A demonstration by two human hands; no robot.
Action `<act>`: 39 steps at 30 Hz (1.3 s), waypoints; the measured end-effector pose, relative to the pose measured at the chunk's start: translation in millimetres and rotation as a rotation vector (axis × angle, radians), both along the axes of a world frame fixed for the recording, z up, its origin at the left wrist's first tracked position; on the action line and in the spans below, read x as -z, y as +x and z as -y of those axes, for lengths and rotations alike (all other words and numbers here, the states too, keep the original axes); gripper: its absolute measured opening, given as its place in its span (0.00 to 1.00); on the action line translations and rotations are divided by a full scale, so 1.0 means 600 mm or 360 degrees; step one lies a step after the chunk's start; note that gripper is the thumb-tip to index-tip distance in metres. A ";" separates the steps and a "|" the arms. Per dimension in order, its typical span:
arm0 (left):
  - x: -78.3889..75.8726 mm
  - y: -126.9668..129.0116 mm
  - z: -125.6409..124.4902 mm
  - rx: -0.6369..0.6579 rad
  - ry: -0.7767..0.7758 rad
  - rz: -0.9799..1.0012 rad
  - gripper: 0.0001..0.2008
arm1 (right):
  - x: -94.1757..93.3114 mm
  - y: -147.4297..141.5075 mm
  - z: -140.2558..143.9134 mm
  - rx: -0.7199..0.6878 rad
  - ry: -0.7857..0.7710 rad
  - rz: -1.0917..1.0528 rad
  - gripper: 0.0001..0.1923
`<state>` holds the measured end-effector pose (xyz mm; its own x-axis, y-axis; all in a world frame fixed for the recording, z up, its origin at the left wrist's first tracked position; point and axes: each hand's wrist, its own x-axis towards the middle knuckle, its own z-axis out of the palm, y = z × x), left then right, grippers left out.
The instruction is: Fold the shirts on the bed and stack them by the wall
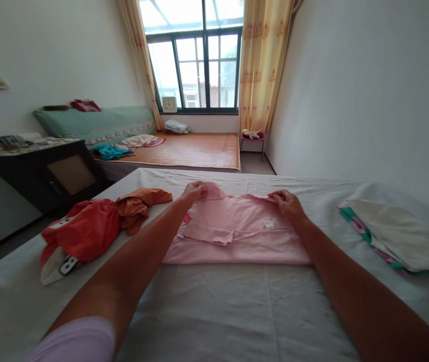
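Note:
A pink shirt [248,249] lies partly folded on the pale sheet in front of me, one sleeve laid across its body and a small white label showing near the right. At its far left corner, my left hand [195,190] pinches the cloth near the raised collar part. The far right edge is pinched between the fingers of my right hand [285,202]. Both arms reach forward on either side of the garment, and the right forearm covers a bit of its right end.
A crumpled red garment [94,226] and an orange-brown cloth [139,203] lie on the left. On the right rests a folded white cloth [399,234] with a coloured border. Beyond the sheet [214,311] stand a mat-covered bed [203,148], a dark cabinet [60,173] and a stool [252,138].

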<state>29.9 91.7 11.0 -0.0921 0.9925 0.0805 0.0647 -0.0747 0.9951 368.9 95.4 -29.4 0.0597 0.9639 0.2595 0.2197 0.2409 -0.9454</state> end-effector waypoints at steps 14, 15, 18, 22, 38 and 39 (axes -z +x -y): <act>-0.010 -0.065 0.213 0.0737 0.0048 -0.1081 0.13 | -0.033 0.111 0.049 -0.0808 -0.0850 -0.0156 0.17; -0.005 -0.065 0.219 0.0714 0.0073 -0.1144 0.13 | -0.034 0.113 0.052 -0.0850 -0.0881 -0.0104 0.17; 0.005 -0.065 0.225 0.0590 0.0150 -0.1158 0.14 | -0.040 0.116 0.060 -0.0964 -0.0891 -0.0009 0.18; -0.007 -0.070 0.236 0.0552 0.0100 -0.0944 0.17 | -0.044 0.119 0.063 -0.0852 -0.0713 -0.0041 0.20; 0.034 -0.091 0.208 -0.0037 0.0356 -0.1496 0.18 | -0.031 0.063 0.042 -0.0588 -0.0196 0.0740 0.19; 0.037 -0.089 0.210 -0.0023 0.0318 -0.1653 0.17 | -0.028 0.061 0.044 -0.0673 -0.0264 0.0771 0.19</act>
